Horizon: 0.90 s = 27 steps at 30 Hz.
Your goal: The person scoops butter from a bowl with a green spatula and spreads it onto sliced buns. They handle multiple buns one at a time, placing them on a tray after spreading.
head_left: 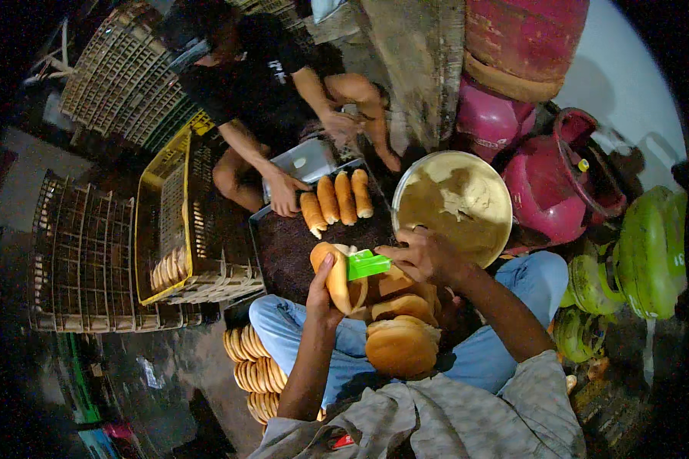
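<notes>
My left hand (323,301) is closed round a round bun (330,268) that is split open and held on edge above my lap. In the fingers of my right hand (425,256) is a bright green plastic spreader (367,265), its blade at the bun's opening. Several more buns (402,348) lie stacked in front of me, below both hands. Beside my right hand stands a round basin (507,218) with pale cream (467,195) in it. Just beyond the bun, dark brown sprinkles (279,256) fill a tray, with several long rolls (344,200) resting at its far side.
Across the tray sits a co-worker (253,96), one hand (285,193) by the rolls. Yellow and brown crates (161,229) stand on the left. More buns (259,375) are stacked by my left leg. Pink gas cylinders (540,183) and green ones (647,252) stand at the right.
</notes>
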Each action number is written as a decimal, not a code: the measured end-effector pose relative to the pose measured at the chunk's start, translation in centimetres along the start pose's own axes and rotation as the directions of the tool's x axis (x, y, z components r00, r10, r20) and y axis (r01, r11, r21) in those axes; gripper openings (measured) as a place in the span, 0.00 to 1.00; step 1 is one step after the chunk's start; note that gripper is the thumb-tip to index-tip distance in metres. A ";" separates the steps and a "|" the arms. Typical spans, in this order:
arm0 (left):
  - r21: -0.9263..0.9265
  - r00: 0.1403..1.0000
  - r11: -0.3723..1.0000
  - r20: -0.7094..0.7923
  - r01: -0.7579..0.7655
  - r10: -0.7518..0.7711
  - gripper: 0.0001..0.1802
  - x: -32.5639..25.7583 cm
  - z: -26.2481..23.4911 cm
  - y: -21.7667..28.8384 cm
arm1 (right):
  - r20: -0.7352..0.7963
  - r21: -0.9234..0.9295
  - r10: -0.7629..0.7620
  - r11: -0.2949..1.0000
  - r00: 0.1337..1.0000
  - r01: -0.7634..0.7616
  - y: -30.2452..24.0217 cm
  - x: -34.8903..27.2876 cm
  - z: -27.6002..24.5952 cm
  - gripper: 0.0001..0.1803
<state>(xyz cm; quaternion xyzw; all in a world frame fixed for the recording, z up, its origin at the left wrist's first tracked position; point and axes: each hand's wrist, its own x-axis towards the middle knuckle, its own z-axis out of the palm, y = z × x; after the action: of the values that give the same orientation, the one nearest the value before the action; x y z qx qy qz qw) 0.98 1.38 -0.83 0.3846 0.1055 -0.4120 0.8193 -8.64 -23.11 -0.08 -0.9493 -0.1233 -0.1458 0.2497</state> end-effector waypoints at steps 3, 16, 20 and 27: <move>-0.178 0.989 0.983 -0.150 -0.034 0.007 0.23 1.7 -1.8 0.7 | 0.001 -0.240 -0.119 0.964 0.993 0.116 -0.9 0.0 0.7 0.24; 0.831 0.907 0.496 0.024 -0.252 0.421 0.28 10.5 -13.5 2.2 | -0.219 0.005 0.307 0.950 0.926 -0.314 5.3 -1.4 -6.8 0.22; 0.600 0.953 -0.799 0.213 0.047 0.216 0.19 13.3 -12.0 -1.4 | -0.177 0.024 0.365 0.930 0.914 -0.367 6.7 -2.2 -6.4 0.20; 0.908 0.880 -0.254 -0.396 0.333 -0.261 0.14 21.7 -15.8 5.0 | -0.068 -0.009 0.418 0.907 0.906 -0.420 9.0 -4.2 -6.4 0.16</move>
<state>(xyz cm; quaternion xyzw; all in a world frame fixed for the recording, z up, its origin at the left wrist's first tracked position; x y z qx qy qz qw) 20.84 1.65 -19.52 0.8361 -0.1328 -0.5213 0.1074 -11.11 -34.71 -0.09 -0.9513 0.0933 -0.1207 0.2678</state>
